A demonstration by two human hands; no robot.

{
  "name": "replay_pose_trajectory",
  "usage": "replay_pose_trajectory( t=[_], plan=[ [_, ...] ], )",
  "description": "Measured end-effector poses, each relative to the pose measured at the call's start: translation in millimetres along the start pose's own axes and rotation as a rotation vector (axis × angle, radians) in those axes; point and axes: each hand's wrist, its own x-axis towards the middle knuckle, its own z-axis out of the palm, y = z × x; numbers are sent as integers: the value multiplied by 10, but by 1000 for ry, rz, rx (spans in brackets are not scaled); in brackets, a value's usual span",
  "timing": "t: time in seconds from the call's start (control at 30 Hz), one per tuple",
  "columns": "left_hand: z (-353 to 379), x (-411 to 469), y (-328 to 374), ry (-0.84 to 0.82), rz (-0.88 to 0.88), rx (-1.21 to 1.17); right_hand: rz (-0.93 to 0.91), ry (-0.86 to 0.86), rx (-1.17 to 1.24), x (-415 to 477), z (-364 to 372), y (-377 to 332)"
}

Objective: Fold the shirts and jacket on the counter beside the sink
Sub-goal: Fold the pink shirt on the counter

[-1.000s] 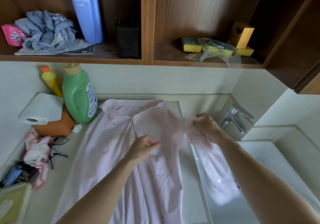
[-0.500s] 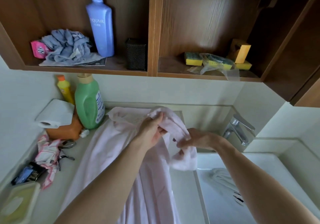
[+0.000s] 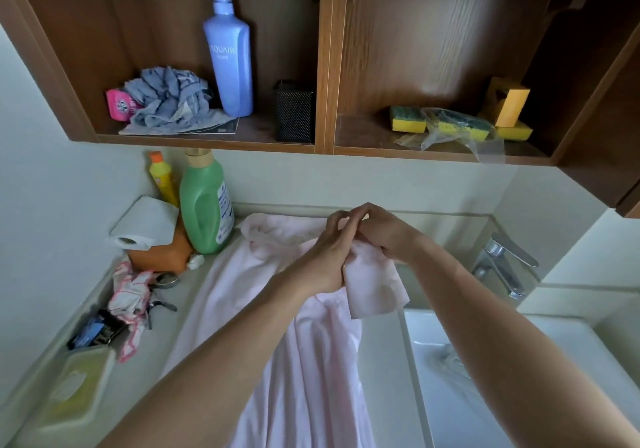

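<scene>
A pale pink shirt lies lengthwise on the white counter left of the sink, its collar end toward the back wall. My left hand and my right hand meet over the shirt's upper right part, near the collar. Both grip a bunched piece of the pink cloth, whose free end hangs down below them over the counter. The fingers of the two hands touch at the top.
A green bottle, a yellow bottle, a paper roll and an orange tub stand at the back left. A pink-white cloth, scissors and small items lie along the left edge. The tap stands right. Wooden shelves hang above.
My right hand carried the sleeve from over the sink leftward and up to the collar area. My left hand rose to meet it. The view tilted upward.
</scene>
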Motion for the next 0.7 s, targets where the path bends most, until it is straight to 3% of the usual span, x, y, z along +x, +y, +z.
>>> replay_pose_trajectory(
  t=[0.07, 0.13, 0.17, 0.2, 0.27, 0.33, 0.4, 0.57, 0.7],
  plan=[
    [-117, -5, 63, 216, -141, -518, -68, -103, 337, 15, 21, -6],
    [-247, 58, 9, 362, -475, -1071, -87, -166, 595, 16, 17, 68],
    [-322, 81, -58, 426, -588, -1161, -76, -148, 628, 29, 36, 143],
    [-370, 98, -125, 492, -634, -1149, -78, -110, 573, 64, 75, 226],
    [-460, 70, -209, 501, -559, -1112, -145, -24, 254, 118, 217, 377],
    [-579, 53, -195, 482, -513, -1321, -211, 17, -120, 177, 454, 484],
    [-660, 93, -158, 514, -529, -1467, -210, 63, -348, 204, 720, 540],
    [-919, 118, -169, 626, -578, -1604, -194, 372, -414, 367, 919, 604],
    [-1158, 4, -437, 903, -787, -1356, -130, 422, -404, 413, 484, 709]
  ],
)
